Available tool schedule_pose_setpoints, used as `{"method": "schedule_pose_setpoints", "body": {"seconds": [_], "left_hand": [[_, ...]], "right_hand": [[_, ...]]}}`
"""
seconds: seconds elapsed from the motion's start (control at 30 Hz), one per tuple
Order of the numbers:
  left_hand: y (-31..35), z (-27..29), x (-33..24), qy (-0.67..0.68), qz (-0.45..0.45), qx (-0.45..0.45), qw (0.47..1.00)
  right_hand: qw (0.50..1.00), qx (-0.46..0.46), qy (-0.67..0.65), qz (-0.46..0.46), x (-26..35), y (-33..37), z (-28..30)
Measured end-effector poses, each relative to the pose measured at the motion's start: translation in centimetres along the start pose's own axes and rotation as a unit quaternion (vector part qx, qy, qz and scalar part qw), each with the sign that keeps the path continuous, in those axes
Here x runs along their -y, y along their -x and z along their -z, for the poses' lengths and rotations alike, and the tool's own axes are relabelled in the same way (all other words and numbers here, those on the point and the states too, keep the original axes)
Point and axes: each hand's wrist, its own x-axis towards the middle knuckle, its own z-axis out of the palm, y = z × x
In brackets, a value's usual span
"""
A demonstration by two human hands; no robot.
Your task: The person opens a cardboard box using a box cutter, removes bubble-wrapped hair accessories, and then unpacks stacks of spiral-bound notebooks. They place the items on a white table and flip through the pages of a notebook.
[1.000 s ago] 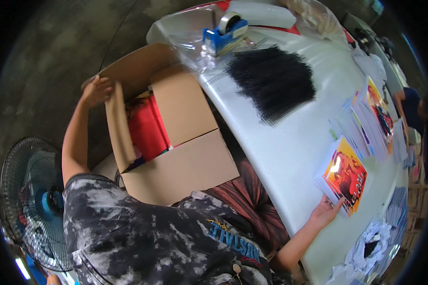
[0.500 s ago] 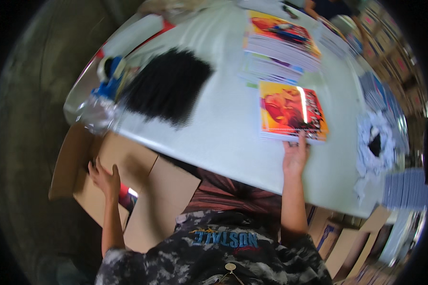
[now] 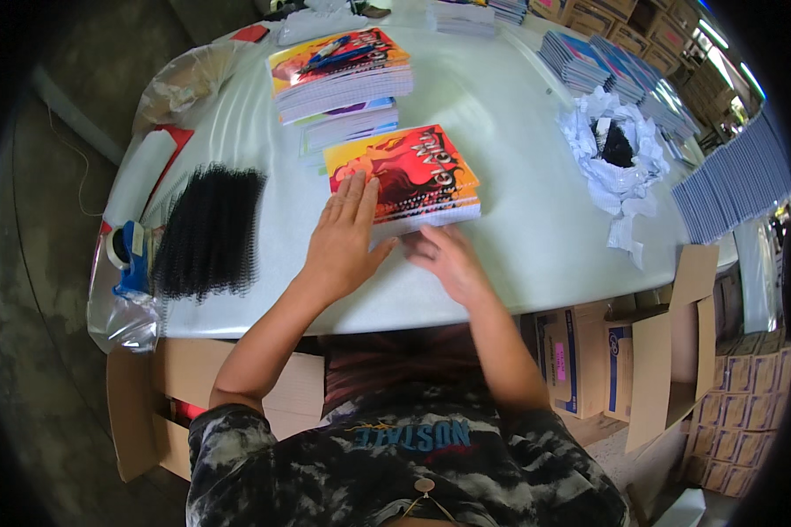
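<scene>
A short stack of notebooks [image 3: 409,176] with glossy red, orange and yellow covers lies near the middle of the white table. Flat on the cover's left part rest the stretched fingers of my left hand [image 3: 347,235], its thumb pointing toward the stack's near edge. My right hand [image 3: 453,263] is at that near edge, fingers loosely bent and apart, slightly blurred; whether they touch the pages I cannot tell. Behind stands a taller stack of similar notebooks [image 3: 347,83], carrying a blue tool [image 3: 338,54]. To the left lies a heap of black plastic binding coils [image 3: 209,230].
A blue tape dispenser [image 3: 132,259] sits at the table's left edge, above an open cardboard box [image 3: 202,369]. Crumpled white paper [image 3: 598,149] holds something black on the right. Stacks of blue-grey books [image 3: 734,184] line the right edge. More open boxes [image 3: 659,369] stand below right.
My left hand has come from the open box at the left onto the notebook stack. My right hand has shifted from holding the stack's near edge to beside it. The view has turned.
</scene>
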Motion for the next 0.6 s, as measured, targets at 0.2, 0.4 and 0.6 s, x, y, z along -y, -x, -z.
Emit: {"method": "schedule_pose_setpoints", "body": {"seconds": [0.2, 0.4, 0.6], "left_hand": [[1.8, -0.5, 0.0, -0.009, -0.101, -0.014, 0.995], [5.4, 6.3, -3.3, 0.187, -0.192, 0.031, 0.963], [3.9, 5.5, 1.2, 0.483, 0.033, -0.045, 0.874]], "right_hand": [[0.956, -0.073, 0.244, 0.148, 2.5, 7.1, 6.1], [0.819, 0.066, 0.398, 0.407, 4.7, 8.1, 3.9], [0.921, 0.005, 0.196, 0.336, 4.5, 9.0, 4.4]]}}
